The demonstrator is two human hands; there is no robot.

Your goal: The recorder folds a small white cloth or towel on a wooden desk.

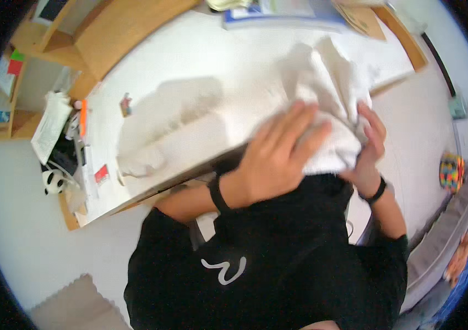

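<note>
A bunched white cloth (333, 150) lies over the front right edge of the desk, close against my body. Its upper folds rise in a peak, and its exact kind is not clear. My left hand (275, 161) rests on the cloth's left side with fingers stretched out and thumb apart, slightly blurred by motion. At the right side, my right hand (370, 144) has its fingers and thumb curled around the cloth's edge. Left of my hands, a pale cream fabric piece (176, 128) lies spread on the white desk top (155, 62), one end rumpled near the front edge.
A wooden shelf (130, 37) borders the desk's back left. A blue-edged flat box (283, 22) lies at the back. On the left are a panda figure (54, 181), a small red packet (102, 174) and a tiny figurine (126, 105). A grey sofa (444, 231) stands right.
</note>
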